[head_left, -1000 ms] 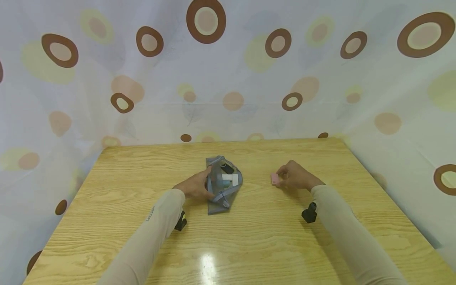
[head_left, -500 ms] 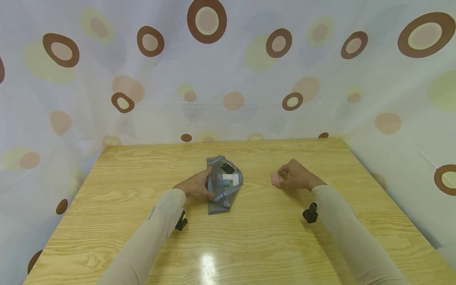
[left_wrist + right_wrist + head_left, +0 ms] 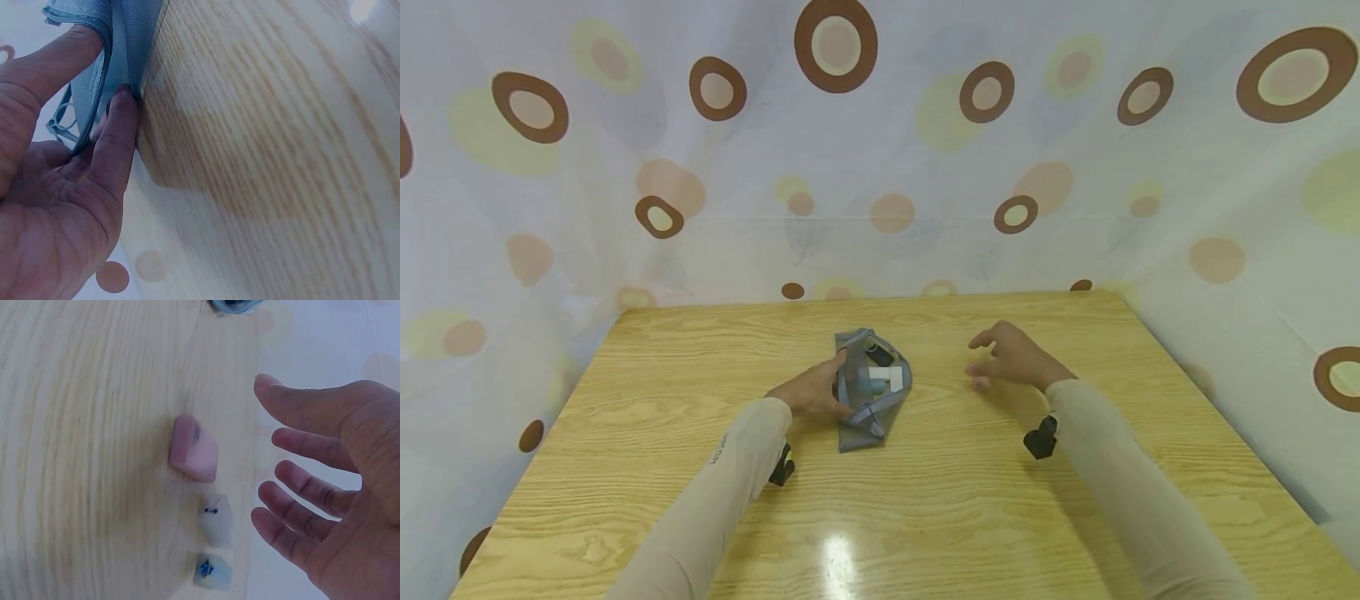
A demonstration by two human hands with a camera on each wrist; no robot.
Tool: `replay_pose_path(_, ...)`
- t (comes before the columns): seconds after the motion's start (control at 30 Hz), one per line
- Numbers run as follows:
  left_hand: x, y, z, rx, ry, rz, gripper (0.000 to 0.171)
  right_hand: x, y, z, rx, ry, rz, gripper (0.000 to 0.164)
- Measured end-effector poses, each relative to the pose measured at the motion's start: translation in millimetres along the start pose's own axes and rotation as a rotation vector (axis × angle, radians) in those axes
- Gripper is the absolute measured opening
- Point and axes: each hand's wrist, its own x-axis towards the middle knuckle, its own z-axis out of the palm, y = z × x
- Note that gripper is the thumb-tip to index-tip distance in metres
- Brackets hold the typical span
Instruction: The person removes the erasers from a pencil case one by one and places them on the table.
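Note:
A blue-grey mesh zip pouch (image 3: 859, 435) lies on the table with its mouth spread. Inside it are a black cylindrical item (image 3: 880, 356), a white piece (image 3: 895, 379) and a light blue piece (image 3: 877, 386). My left hand (image 3: 811, 390) grips the pouch's left side; the left wrist view shows thumb and fingers around its zipped edge (image 3: 94, 94). My right hand (image 3: 1015, 357) hovers with spread fingers, holding nothing. Below its fingertips is a small pink block (image 3: 194, 450), mostly hidden in the head view. Beside that, the right wrist view shows a whitish block (image 3: 215, 522) and a pale bluish block (image 3: 212, 572).
The wood-grain table (image 3: 925, 517) meets a patterned curtain (image 3: 880, 150) at the back and sides. Small black wrist devices (image 3: 1041, 438) hang below both forearms.
My right hand has let go of the pink block, lifted slightly and spread its fingers. My left hand and the pouch have stayed in place.

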Motion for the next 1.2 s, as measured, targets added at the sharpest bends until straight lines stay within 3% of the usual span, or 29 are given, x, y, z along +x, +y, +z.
replay_pose_path(0.73,0.8,-2.0,1.0,-0.006,0.005,0.002,0.116,28.5,-46.9,20.9,0.017,0.093,-0.068,0.039)
replay_pose_path(1.2,0.0,2.1,1.7,0.007,0.008,0.004,0.114,40.7,-66.0,40.8,0.064,0.046,-0.093,0.037)
